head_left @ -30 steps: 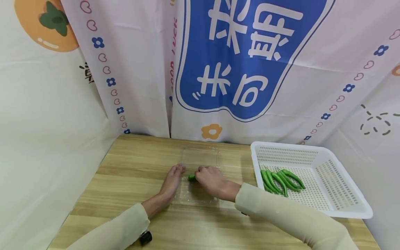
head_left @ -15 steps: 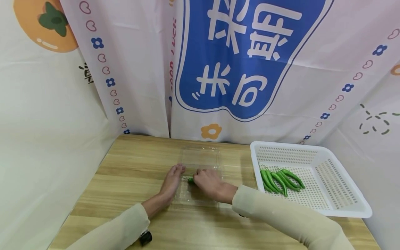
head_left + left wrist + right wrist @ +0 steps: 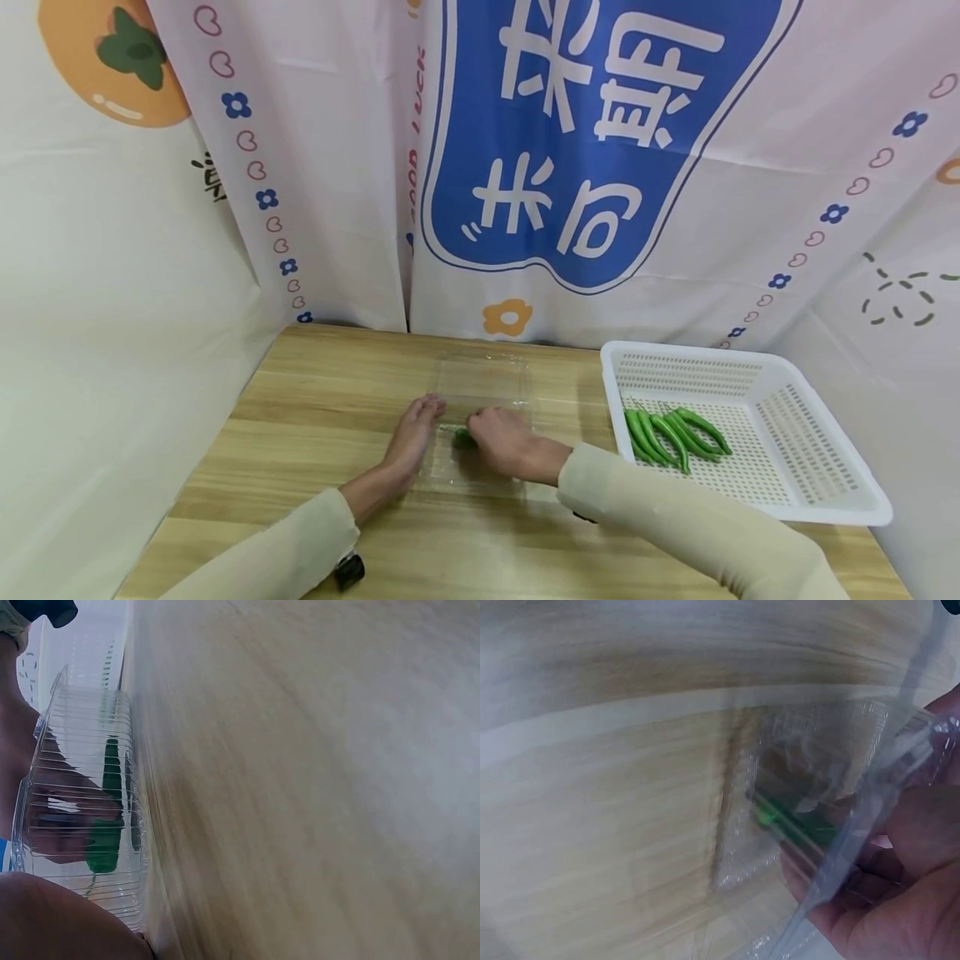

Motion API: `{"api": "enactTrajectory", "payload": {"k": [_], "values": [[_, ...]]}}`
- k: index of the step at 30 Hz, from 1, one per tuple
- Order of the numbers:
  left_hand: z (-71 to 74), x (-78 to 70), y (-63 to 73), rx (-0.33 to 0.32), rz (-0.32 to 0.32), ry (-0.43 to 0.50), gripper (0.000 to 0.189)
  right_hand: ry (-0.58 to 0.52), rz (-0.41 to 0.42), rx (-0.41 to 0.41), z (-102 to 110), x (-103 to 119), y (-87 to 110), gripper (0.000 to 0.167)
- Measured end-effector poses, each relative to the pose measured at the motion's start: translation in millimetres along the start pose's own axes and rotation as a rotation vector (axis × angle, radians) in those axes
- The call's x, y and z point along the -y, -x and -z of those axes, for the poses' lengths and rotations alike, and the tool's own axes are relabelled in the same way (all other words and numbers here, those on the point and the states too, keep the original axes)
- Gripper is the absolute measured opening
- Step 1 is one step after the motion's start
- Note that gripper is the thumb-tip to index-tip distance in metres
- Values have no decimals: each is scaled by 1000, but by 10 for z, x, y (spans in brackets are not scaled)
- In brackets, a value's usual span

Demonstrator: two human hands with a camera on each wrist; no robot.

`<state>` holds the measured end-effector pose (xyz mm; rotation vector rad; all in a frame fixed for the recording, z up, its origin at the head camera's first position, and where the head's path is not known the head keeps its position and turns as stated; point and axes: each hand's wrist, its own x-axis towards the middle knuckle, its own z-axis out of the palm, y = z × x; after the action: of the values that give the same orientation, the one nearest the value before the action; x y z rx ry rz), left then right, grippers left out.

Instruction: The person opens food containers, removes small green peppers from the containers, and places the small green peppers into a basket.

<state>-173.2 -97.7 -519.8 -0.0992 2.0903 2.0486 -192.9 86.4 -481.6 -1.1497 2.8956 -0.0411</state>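
A clear plastic clamshell box (image 3: 480,379) lies unfolded on the wooden table, its lid half toward the back. My left hand (image 3: 408,437) rests along the box's left side, fingers extended. Down in the near half, my right hand (image 3: 506,442) holds a green chili pepper (image 3: 462,437) between thumb and fingers. Through the ribbed wall in the left wrist view, the pepper (image 3: 105,847) sits low in the box, its stem end sticking out from the fingers. The right wrist view is blurred, with the pepper (image 3: 802,825) partly behind clear plastic.
To the right stands a white perforated basket (image 3: 840,492) with several green chili peppers (image 3: 678,433) lying at its left side. Printed cloth (image 3: 337,208) hangs behind the table (image 3: 300,400) and at both sides.
My right hand has shifted slightly toward me with the pepper, which sits a little lower in the box. The left hand and the basket have stayed in place.
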Motion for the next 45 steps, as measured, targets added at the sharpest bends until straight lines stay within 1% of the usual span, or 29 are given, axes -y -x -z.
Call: {"api": "enactTrajectory", "payload": {"k": [4,7,11,21,23,27,30,36,45], "values": [[5,-13,12,5,9,-3,53,-62,-22,-4,46,-51,8,16],[8,-10,11,5,11,-13,54,-84,-18,-23,77,-76,24,18],[7,7,-4,1,6,-11,53,-82,-19,-43,110,-99,43,22],[8,14,7,11,-5,10,53,-132,-38,-27,277,-158,81,22],[8,7,7,11,-7,13,53,-135,-39,-34,329,-171,92,20],[9,4,-4,10,-6,17,53,-147,-52,-30,438,-192,123,5],[9,7,-18,9,-4,19,53,-159,-59,-29,507,-204,150,7],[13,24,-18,20,4,32,54,-155,-62,-68,633,-233,204,9],[17,22,0,38,3,24,54,-145,-115,-114,788,-364,317,6]]}}
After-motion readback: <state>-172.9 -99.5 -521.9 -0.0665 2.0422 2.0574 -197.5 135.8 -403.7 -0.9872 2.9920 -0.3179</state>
